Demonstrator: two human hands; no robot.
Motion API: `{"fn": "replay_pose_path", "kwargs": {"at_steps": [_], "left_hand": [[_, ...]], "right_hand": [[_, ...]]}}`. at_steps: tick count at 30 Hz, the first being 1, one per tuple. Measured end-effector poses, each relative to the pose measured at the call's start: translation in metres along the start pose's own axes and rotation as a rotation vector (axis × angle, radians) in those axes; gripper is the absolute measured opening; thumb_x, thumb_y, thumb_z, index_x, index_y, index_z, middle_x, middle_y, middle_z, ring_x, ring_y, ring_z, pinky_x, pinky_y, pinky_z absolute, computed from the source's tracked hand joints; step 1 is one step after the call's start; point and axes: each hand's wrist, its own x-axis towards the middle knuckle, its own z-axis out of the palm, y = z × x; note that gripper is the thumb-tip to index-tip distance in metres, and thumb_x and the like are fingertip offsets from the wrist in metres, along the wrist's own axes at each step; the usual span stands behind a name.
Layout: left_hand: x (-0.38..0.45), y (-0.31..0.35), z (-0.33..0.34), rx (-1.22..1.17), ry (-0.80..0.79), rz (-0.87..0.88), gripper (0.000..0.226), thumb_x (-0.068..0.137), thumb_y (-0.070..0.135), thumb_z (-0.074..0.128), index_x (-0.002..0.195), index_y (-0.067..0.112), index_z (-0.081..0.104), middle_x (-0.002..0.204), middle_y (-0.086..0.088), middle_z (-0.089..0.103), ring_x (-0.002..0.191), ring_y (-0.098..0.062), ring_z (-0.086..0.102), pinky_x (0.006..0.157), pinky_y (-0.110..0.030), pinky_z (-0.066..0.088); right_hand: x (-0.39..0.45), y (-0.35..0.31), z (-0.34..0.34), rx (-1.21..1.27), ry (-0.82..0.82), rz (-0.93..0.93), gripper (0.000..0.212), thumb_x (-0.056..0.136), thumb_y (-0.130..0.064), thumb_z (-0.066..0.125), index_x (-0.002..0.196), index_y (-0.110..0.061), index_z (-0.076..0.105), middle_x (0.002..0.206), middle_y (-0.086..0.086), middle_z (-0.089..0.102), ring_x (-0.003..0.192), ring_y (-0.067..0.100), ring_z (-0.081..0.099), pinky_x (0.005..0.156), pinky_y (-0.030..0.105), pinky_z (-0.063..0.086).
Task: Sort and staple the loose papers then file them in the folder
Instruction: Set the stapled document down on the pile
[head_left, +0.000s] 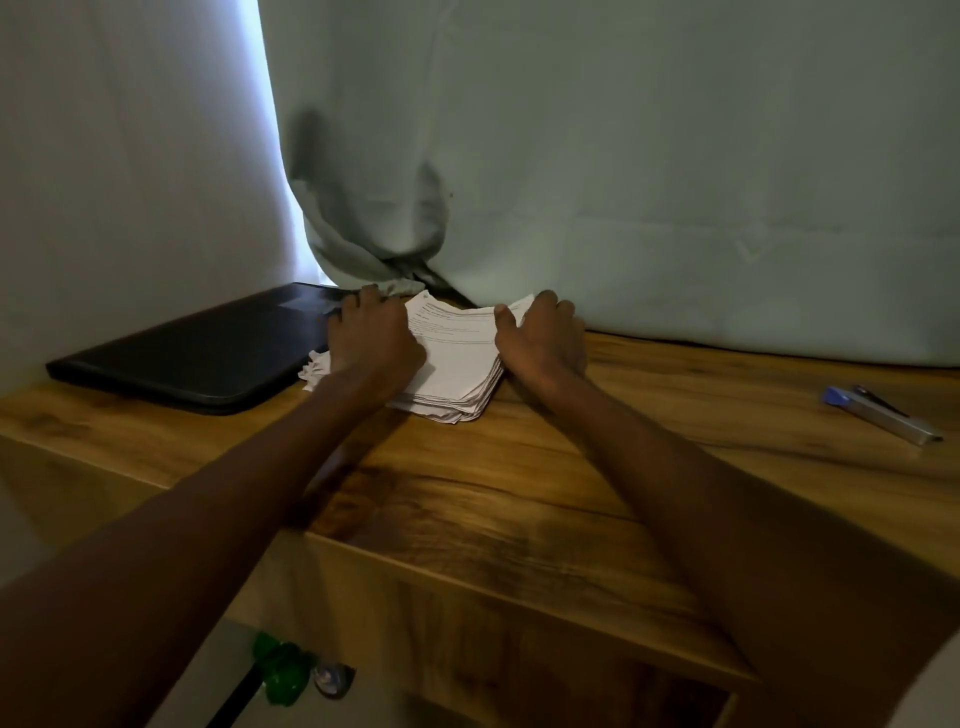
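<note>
**Gathering the loose papers**

Wooden tabletop (519, 467) against a pale curtain (623, 156): the papers (457, 358) lie at 12 o'clock, left hand (371, 338) and right hand (540, 332) curled around their sides. Squaring comes first; next needs the stapler (883, 415) at 3 o'clock, then the folder (197, 353) at 10.

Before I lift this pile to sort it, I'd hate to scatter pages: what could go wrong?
1. The papers are unevenly stacked, with crumpled sheets sticking out on the left; lifting by the sides may spill them.
2. The stapler lies far right, so reaching it probably frees only one hand.
</note>
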Motion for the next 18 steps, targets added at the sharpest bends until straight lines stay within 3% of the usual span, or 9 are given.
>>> {"fn": "replay_pose_path", "kwargs": {"at_steps": [4, 7, 11, 14, 18], "left_hand": [[-0.02, 0.056, 0.005, -0.178, 0.091, 0.171, 0.031, 0.091, 0.022, 0.066, 0.12, 0.014, 0.068, 0.127, -0.012, 0.061, 0.118, -0.031, 0.054, 0.099, -0.048, 0.046], [-0.035, 0.11, 0.01, -0.285, 0.097, 0.327, 0.029, 0.09, 0.019, 0.066, 0.118, 0.012, 0.071, 0.119, -0.011, 0.064, 0.107, -0.029, 0.059, 0.093, -0.044, 0.05], [-0.056, 0.18, 0.023, -0.352, -0.007, 0.42, 0.03, 0.088, 0.022, 0.06, 0.112, 0.01, 0.071, 0.116, -0.011, 0.067, 0.106, -0.032, 0.063, 0.091, -0.043, 0.052], [-0.073, 0.216, 0.035, -0.325, -0.167, 0.496, 0.03, 0.095, 0.029, 0.055, 0.114, 0.013, 0.07, 0.118, -0.01, 0.067, 0.108, -0.033, 0.063, 0.092, -0.041, 0.052], [-0.073, 0.214, 0.041, -0.361, -0.264, 0.468, 0.031, 0.098, 0.038, 0.053, 0.114, 0.017, 0.07, 0.117, -0.008, 0.07, 0.109, -0.031, 0.063, 0.09, -0.041, 0.053]], "right_hand": [[-0.01, 0.036, -0.043, -0.123, 0.087, -0.213, 0.033, 0.101, -0.037, 0.053, 0.125, -0.015, 0.058, 0.126, 0.008, 0.057, 0.115, 0.026, 0.051, 0.083, 0.037, 0.046], [-0.013, 0.07, -0.088, -0.295, 0.135, -0.263, 0.027, 0.097, -0.024, 0.054, 0.12, -0.013, 0.062, 0.121, 0.009, 0.058, 0.111, 0.028, 0.052, 0.086, 0.042, 0.049], [-0.014, 0.122, -0.145, -0.568, 0.118, -0.113, 0.03, 0.09, -0.018, 0.056, 0.119, -0.017, 0.064, 0.122, 0.01, 0.057, 0.114, 0.033, 0.051, 0.094, 0.045, 0.04], [-0.018, 0.166, -0.182, -0.751, 0.03, 0.044, 0.029, 0.092, -0.031, 0.059, 0.119, -0.023, 0.064, 0.126, 0.007, 0.054, 0.121, 0.032, 0.048, 0.101, 0.049, 0.037], [-0.027, 0.21, -0.211, -0.705, -0.046, 0.25, 0.03, 0.089, -0.027, 0.06, 0.117, -0.024, 0.071, 0.128, 0.006, 0.063, 0.122, 0.031, 0.057, 0.099, 0.045, 0.045]]}}
